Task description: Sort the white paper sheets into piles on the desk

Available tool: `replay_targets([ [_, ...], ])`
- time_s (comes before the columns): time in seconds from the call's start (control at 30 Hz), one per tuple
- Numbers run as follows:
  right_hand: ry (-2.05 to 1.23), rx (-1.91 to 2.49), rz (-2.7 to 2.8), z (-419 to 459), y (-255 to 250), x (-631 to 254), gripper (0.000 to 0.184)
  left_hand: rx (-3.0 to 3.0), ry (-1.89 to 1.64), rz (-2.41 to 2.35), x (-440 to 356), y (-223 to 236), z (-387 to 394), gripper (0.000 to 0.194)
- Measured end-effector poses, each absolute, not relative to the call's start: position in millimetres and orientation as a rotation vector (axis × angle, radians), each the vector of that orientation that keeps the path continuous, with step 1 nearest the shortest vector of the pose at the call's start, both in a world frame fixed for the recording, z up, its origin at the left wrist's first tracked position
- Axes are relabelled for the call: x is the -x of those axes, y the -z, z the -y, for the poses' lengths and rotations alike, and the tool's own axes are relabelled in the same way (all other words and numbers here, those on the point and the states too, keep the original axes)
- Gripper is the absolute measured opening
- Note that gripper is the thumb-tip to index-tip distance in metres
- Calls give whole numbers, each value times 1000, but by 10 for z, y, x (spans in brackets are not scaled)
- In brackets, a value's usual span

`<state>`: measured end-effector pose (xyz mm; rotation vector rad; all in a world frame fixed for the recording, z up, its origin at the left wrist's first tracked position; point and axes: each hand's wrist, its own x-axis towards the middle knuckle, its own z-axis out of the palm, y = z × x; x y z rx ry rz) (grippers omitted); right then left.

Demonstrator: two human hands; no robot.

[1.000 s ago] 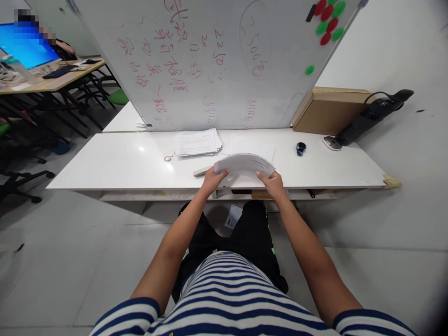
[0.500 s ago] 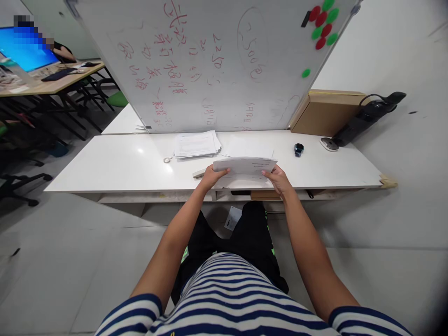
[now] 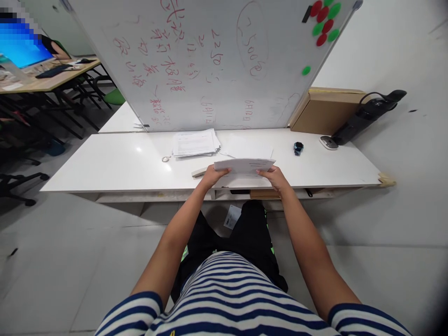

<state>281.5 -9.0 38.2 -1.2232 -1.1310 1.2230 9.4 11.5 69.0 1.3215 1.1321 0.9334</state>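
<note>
Printed sheets of paper (image 3: 245,165) are held up between my two hands, tilted over the front edge of the white desk (image 3: 119,163). My left hand (image 3: 214,176) grips their left end, thumb on the near face. At the right end, my right hand (image 3: 275,177) pinches them the same way. Beside my left hand lies a pale stapler-like object (image 3: 199,173), partly covered by that hand. A stack of printed paper (image 3: 194,143) rests farther back on the left, and loose white paper (image 3: 248,148) lies flat just behind the held sheets.
A whiteboard (image 3: 217,65) with red writing stands along the desk's back. To the right are a watch (image 3: 298,148), a computer mouse (image 3: 329,143), a black bottle (image 3: 367,116) and a cardboard box (image 3: 325,112). A small ring-shaped item (image 3: 165,159) lies left. Another person sits far left.
The held sheets went from a bent arch to nearly straight. My right hand shifted slightly outward, then back inward, still gripping them. My left hand stayed almost in place.
</note>
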Motion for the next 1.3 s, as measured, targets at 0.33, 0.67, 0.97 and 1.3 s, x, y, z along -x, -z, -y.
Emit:
replay_targets([
  [0.33, -1276, 1239, 1106, 164, -465, -2769, 49, -1396, -877, -1125, -73, -763, -43, 50],
  [0.67, -1712, 1158, 874, 652, -280, -2629, 45, -1143, -719, -1143, 56, -678, 255, 54],
  [0.97, -1941, 1093, 725, 1306, 72, -2484, 44, -998, -594, -1158, 166, -404, 596, 51],
  [1.3, -1613, 1473, 978, 1236, 11, -2512, 41, -993, -593, -1154, 97, -254, 605, 50],
])
